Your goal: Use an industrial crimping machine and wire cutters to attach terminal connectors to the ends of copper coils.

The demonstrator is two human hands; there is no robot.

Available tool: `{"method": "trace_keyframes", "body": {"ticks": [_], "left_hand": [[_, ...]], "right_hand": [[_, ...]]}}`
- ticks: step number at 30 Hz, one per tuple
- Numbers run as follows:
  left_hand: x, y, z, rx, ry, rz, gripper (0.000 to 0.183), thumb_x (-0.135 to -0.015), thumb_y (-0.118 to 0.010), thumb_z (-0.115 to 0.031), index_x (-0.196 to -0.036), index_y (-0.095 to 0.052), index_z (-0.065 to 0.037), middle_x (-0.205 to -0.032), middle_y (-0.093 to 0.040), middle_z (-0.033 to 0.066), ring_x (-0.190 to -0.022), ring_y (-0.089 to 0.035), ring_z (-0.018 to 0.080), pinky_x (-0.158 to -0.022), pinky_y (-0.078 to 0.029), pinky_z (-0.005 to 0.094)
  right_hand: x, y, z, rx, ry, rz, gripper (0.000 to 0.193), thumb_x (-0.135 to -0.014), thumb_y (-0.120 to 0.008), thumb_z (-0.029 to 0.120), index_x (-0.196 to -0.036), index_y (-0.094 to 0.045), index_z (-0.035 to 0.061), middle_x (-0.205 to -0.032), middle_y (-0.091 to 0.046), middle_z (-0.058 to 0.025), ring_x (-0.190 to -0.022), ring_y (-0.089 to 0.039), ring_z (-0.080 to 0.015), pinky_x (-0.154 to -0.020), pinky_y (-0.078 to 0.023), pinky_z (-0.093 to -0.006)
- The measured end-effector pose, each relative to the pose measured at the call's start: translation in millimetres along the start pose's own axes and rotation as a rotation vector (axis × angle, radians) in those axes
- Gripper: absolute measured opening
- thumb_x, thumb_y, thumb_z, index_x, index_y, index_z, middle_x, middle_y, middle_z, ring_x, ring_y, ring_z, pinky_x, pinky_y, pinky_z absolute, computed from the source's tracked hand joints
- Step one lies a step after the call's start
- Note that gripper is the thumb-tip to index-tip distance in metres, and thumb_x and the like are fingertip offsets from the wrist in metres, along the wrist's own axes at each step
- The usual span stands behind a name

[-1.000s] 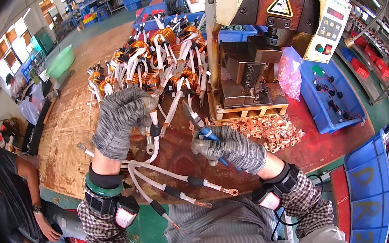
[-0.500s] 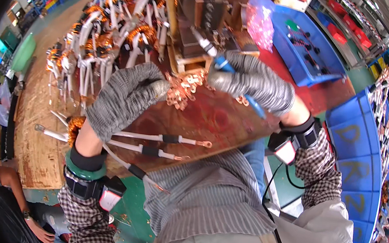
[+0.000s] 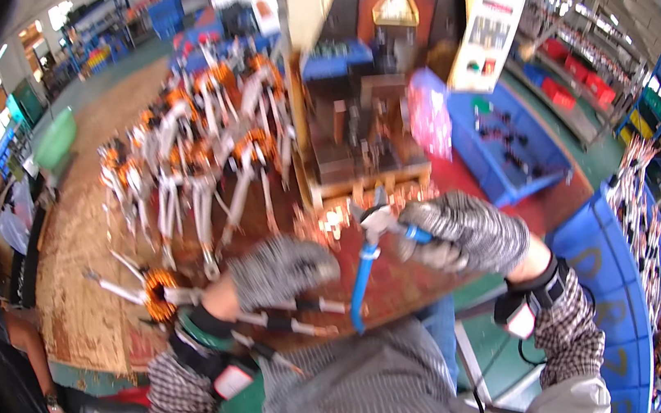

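Note:
Blue-handled pliers (image 3: 363, 281) are in my gloved right hand (image 3: 463, 233), which is closed around one handle. The other handle hangs down and the metal jaws point up, over the table's front part. My gloved left hand (image 3: 281, 271) is smeared by motion, so its fingers do not show clearly. It is over the white cable leads of a copper-wound ring coil (image 3: 161, 295) near the table's front edge; touching or apart, I cannot tell. Small copper pieces (image 3: 320, 223) lie in a loose pile between my hands, below the machine base.
A machine (image 3: 366, 120) with a dark metal block stands ahead. Many coils with white leads (image 3: 214, 143) are heaped to its left. A pink plastic bag (image 3: 431, 116) and a blue tray (image 3: 510, 158) are at its right. Blue bins (image 3: 612, 299) stand at my right; another person's arm (image 3: 28, 347) is at lower left.
My left hand has moved from the copper pieces toward the front edge, over the leads. The pliers have turned in my right hand, with their handles now spread. The view has tilted up.

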State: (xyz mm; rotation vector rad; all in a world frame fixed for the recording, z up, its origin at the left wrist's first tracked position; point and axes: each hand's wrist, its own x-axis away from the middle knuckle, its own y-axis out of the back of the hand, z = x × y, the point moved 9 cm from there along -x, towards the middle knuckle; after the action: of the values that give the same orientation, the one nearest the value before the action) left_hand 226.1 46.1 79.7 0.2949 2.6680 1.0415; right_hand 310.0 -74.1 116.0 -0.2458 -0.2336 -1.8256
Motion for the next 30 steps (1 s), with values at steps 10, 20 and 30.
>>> {"method": "trace_keyframes", "body": {"ticks": [10,20,30], "left_hand": [[-7,-36,24,-0.17,0.023,-0.057,0.03,-0.084,-0.047,-0.033,-0.098,-0.056,-0.008,-0.093,-0.058,0.0127,-0.087,-0.055,0.03,-0.076,-0.044,0.0374],[-3,-20,25,-0.146,-0.002,-0.102,0.026,-0.084,-0.047,-0.021,-0.103,-0.055,-0.005,-0.102,-0.056,0.0154,-0.096,-0.052,0.0304,-0.084,-0.042,0.0374],[4,-30,14,-0.218,0.096,0.0,0.029,-0.086,-0.043,-0.025,-0.106,-0.054,-0.007,-0.103,-0.056,0.0137,-0.095,-0.052,0.0299,-0.083,-0.042,0.0371]], "right_hand": [[-91,-87,213,-0.151,1.028,-0.098,0.018,-0.086,-0.047,0.017,-0.092,-0.055,0.0019,-0.064,-0.051,-0.003,-0.056,-0.045,-0.0105,-0.052,-0.037,-0.0225],[-177,-21,272,0.398,1.185,-1.073,0.026,-0.081,-0.049,0.016,-0.1,-0.055,-0.0011,-0.094,-0.057,-0.0203,-0.089,-0.054,-0.034,-0.08,-0.042,-0.0374],[-243,28,317,-0.726,1.167,-0.498,0.016,-0.083,-0.044,0.016,-0.077,-0.049,0.0017,-0.055,-0.049,-0.0078,-0.04,-0.045,-0.0185,-0.04,-0.039,-0.0304]]}}
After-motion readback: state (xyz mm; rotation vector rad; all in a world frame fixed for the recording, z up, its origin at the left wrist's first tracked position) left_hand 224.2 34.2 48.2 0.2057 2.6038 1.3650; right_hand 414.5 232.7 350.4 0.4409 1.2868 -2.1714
